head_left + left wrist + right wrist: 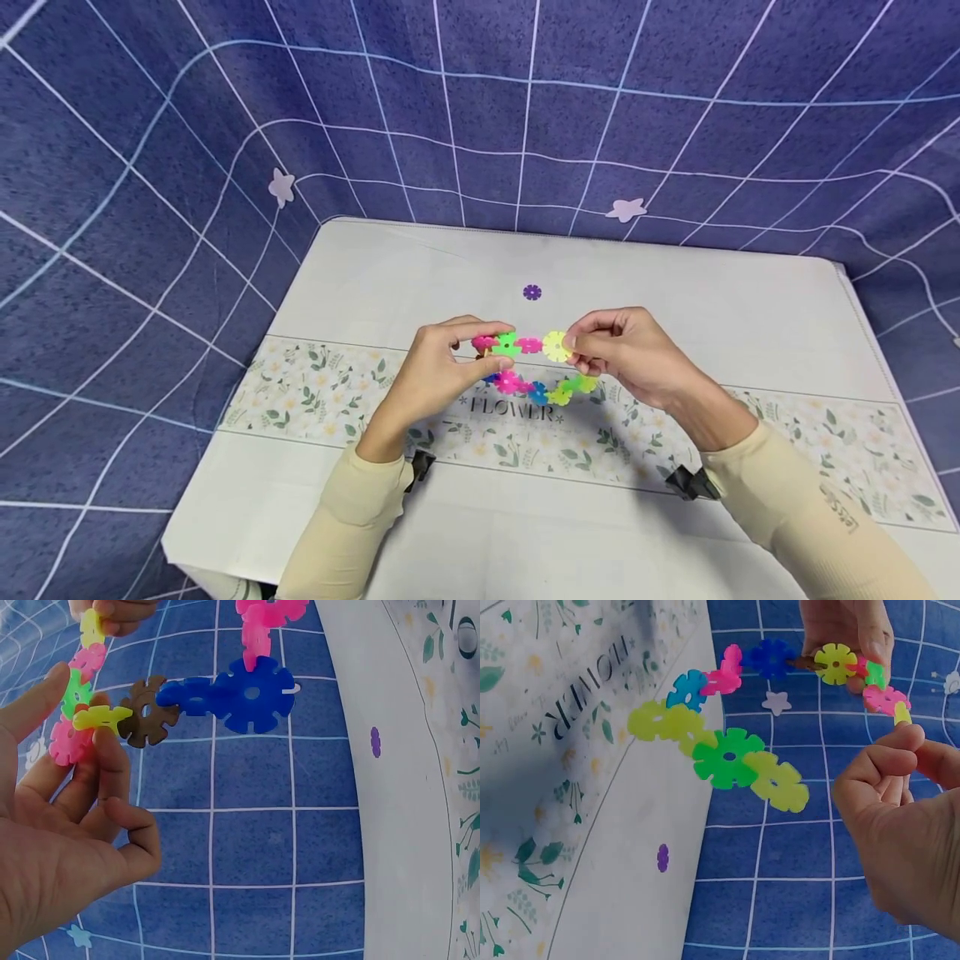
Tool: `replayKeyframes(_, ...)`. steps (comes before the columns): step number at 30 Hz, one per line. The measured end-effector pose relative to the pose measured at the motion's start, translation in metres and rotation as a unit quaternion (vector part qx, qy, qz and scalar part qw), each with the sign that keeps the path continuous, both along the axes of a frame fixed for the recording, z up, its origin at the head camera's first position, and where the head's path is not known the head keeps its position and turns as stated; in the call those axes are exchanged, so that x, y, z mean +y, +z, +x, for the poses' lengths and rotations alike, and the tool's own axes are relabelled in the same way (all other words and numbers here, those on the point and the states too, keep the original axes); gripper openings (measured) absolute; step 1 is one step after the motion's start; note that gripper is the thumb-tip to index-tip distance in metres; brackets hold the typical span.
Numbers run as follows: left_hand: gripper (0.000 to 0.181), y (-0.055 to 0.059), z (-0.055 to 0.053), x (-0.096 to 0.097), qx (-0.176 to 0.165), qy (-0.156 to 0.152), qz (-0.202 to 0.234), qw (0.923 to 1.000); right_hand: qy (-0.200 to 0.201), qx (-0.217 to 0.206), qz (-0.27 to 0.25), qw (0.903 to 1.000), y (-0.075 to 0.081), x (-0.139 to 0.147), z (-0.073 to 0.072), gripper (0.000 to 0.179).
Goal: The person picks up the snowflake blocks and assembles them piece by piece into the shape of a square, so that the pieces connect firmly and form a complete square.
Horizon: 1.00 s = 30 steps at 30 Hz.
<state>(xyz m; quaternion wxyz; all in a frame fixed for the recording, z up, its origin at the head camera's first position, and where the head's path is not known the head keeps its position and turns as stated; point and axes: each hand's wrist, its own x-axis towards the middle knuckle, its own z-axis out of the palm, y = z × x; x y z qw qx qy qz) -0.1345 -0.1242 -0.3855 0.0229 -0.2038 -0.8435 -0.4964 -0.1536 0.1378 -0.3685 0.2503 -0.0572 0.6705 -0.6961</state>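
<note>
A curved chain of interlocking snowflake discs hangs between the two hands above the table. My left hand (438, 367) pinches the chain at the green disc (507, 344) and its pink neighbour (70, 741), between thumb and fingers. At one end of the chain, a yellow disc (556, 346) is pinched by the thumb and fingers of my right hand (630, 350). Brown (148, 711) and blue discs (253, 695) follow beyond the left fingers. In the right wrist view, the chain's other end, a yellow disc (778, 781) joined to a green disc (729, 757), hangs free.
A single purple snowflake disc (532, 292) lies on the white table (420, 267), beyond the hands. Across the table runs a printed flower band (300, 400). Dark blue gridded cloth (480, 125) with star shapes hangs behind and at the sides.
</note>
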Motion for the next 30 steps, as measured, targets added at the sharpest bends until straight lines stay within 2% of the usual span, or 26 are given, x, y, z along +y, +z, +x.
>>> replayKeyframes(5,0.039,-0.004,0.0,0.001,0.03,-0.01,-0.001,0.9995,0.005,-0.006,0.008,0.9999,-0.004,-0.002,0.001,0.013)
replayKeyframes(9,0.039,-0.006,0.0,0.003,0.044,0.0,-0.005,0.999,-0.003,-0.006,-0.002,1.0,-0.006,-0.003,0.004,0.014)
replayKeyframes(15,0.038,-0.008,-0.001,0.004,0.038,0.012,0.005,0.9992,-0.013,0.002,-0.018,0.9998,-0.008,-0.005,0.006,0.018)
replayKeyframes(21,0.038,-0.008,-0.001,0.003,0.046,0.009,-0.007,0.9989,-0.014,-0.001,-0.007,0.9999,-0.009,-0.009,0.005,0.022)
replayKeyframes(27,0.038,-0.006,-0.003,0.002,0.049,-0.001,-0.017,0.9987,-0.015,-0.015,-0.018,0.9996,-0.012,-0.011,0.005,0.014)
replayKeyframes(30,0.036,-0.004,-0.004,0.0,0.047,-0.004,-0.037,0.9982,-0.005,-0.03,-0.032,0.9991,-0.012,-0.011,0.004,0.009)
